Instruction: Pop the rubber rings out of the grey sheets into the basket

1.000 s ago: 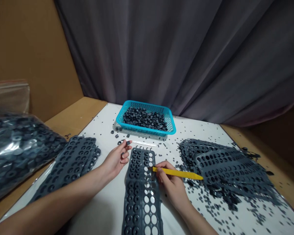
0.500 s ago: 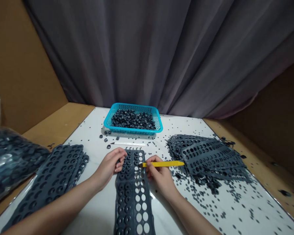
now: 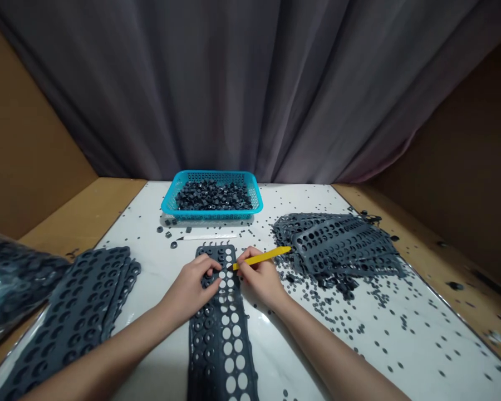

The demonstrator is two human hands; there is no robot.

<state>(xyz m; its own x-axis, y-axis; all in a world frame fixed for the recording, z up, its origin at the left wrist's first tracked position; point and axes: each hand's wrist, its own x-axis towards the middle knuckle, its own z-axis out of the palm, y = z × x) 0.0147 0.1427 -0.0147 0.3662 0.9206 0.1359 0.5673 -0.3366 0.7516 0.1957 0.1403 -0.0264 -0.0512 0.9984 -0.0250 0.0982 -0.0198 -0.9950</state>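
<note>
A long dark grey rubber sheet (image 3: 211,356) lies lengthwise in front of me. Ring-shaped parts fill its left columns, while white table shows through the empty round holes on the right. My left hand (image 3: 194,284) rests over the sheet's upper left part, thumb and forefinger spread apart at the columns of rings. My right hand (image 3: 262,278) grips a slim yellow pen-shaped tool (image 3: 263,257) at the sheet's right edge. The tool's tip points left at the upper holes, and its exact end is hard to make out.
Behind the sheet stands a blue basket (image 3: 212,214) of small dark parts. A white pen-like tool (image 3: 209,238) lies before it. Stacked sheets (image 3: 79,301) and a clear bag of parts (image 3: 16,289) are at left. Punched sheets (image 3: 342,242) and scattered discs (image 3: 338,312) cover the right.
My left hand held a small dark part above the table, then closed, and now spreads its fingers on the sheet. The yellow tool has tilted upward at its far end. The view has shifted right.
</note>
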